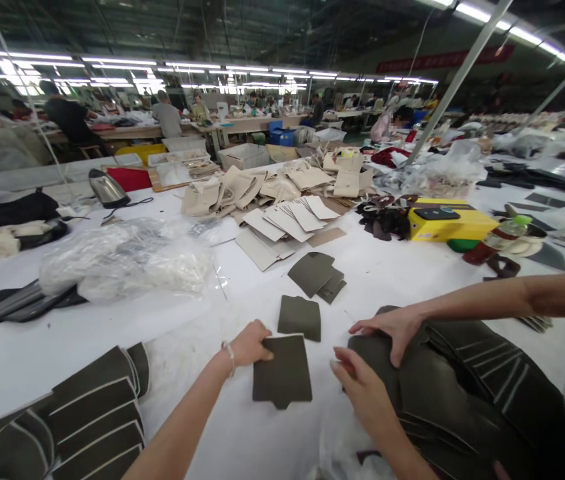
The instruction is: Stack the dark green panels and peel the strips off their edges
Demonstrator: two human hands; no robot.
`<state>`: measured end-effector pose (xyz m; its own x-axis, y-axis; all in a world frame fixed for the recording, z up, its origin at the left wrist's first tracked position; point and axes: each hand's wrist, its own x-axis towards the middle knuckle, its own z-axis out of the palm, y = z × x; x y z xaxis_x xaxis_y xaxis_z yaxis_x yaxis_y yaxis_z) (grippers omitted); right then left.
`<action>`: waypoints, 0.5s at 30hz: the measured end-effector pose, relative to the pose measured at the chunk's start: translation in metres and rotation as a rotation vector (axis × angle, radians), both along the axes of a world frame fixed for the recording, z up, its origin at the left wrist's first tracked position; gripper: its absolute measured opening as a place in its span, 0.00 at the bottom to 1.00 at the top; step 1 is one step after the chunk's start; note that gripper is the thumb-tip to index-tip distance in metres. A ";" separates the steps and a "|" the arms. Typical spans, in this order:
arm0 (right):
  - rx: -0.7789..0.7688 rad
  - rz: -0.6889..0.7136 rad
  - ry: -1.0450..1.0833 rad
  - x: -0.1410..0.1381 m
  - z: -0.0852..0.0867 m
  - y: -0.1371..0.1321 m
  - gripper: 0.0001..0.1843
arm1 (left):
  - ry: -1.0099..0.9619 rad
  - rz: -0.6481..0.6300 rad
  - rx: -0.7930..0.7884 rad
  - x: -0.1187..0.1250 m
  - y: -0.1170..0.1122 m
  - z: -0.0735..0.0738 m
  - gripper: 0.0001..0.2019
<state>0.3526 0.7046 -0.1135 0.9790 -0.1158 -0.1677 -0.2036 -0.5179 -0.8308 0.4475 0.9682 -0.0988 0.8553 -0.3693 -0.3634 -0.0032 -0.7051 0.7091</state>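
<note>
My left hand (pixel 249 343), with a bracelet at the wrist, pinches the upper left edge of a dark olive leather-like panel (pixel 282 373) with a small tab on its lower side. Just beyond it lies a similar panel (pixel 299 317), and farther off are a few more dark pieces (pixel 311 272). My right hand (pixel 362 383) is open, its fingers stretched toward the left, with nothing seen in them. Beside it is a large pile of dark panels (pixel 452 393). A co-worker's hand (pixel 397 330), reaching in from the right, rests on that pile.
Overlapping dark panels with pale edges (pixel 97 413) lie at the lower left. Crumpled clear plastic (pixel 132 257) is behind them. Pale boards (pixel 287 227) and beige pieces (pixel 272 187) fill the table's far middle. A yellow box (pixel 449 223) and a bottle (pixel 499 240) stand right.
</note>
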 end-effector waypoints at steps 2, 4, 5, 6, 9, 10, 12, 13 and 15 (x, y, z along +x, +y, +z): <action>0.016 -0.094 0.064 0.048 -0.001 -0.002 0.20 | -0.027 0.024 -0.007 0.050 -0.029 -0.004 0.08; 0.038 -0.164 0.147 0.089 -0.009 0.000 0.19 | -0.016 0.070 -0.007 0.089 -0.057 -0.013 0.10; 0.058 -0.186 0.192 0.105 -0.015 0.004 0.19 | -0.005 0.095 -0.013 0.103 -0.067 -0.019 0.11; 0.085 -0.197 0.233 0.117 -0.021 0.008 0.18 | 0.006 0.117 -0.029 0.112 -0.075 -0.025 0.12; 0.186 -0.188 0.305 0.131 -0.037 0.026 0.16 | 0.019 0.159 -0.137 0.124 -0.078 -0.042 0.12; 0.218 -0.180 0.315 0.131 -0.040 0.031 0.14 | 0.018 0.166 -0.193 0.124 -0.074 -0.045 0.12; 0.277 -0.158 0.313 0.126 -0.042 0.037 0.12 | 0.015 0.173 -0.335 0.122 -0.062 -0.048 0.14; 0.302 -0.143 0.300 0.124 -0.041 0.039 0.12 | 0.018 0.178 -0.418 0.121 -0.056 -0.048 0.18; 0.333 -0.111 0.239 0.123 -0.035 0.038 0.12 | 0.032 0.193 -0.592 0.121 -0.047 -0.045 0.30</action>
